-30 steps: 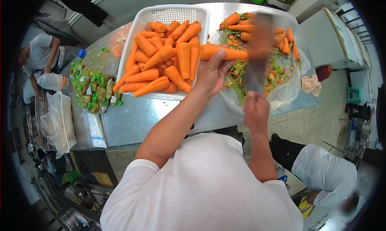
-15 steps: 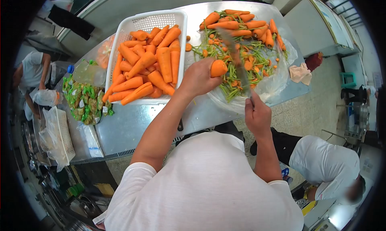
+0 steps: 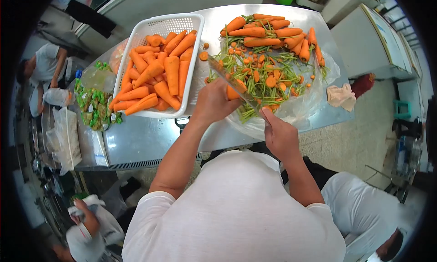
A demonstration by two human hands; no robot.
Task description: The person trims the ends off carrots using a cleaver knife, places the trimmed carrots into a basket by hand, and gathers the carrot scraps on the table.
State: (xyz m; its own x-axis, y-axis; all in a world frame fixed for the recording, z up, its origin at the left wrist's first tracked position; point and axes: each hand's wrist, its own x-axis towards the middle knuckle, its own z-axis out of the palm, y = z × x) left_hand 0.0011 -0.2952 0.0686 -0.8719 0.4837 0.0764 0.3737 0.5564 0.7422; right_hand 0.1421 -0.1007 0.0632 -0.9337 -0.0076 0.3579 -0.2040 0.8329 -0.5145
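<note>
My left hand [image 3: 214,100] is wrapped round an orange carrot [image 3: 235,91] over the near left edge of the trimmings. My right hand [image 3: 278,133] grips a long knife [image 3: 234,83], its blade slanting up and left across the held carrot. Beneath and beyond them, green stems and cut carrot ends [image 3: 271,81] lie on a clear plastic sheet [image 3: 302,108]. Whole carrots with stem ends [image 3: 249,32] are piled at the far side of it. To the left, a white perforated basket [image 3: 199,32] holds many carrots without greens.
On the metal table [image 3: 145,136], packed green bags [image 3: 88,102] lie at the left, near a white crate [image 3: 73,136]. A pale cloth [image 3: 341,97] rests at the right edge. People in white shirts are at the far left, lower left [image 3: 82,237] and lower right [image 3: 364,205].
The knife blade has swung from pointing away to slanting left across the carrot. Both hands have shifted slightly left and down in view. Another person now shows at lower left.
</note>
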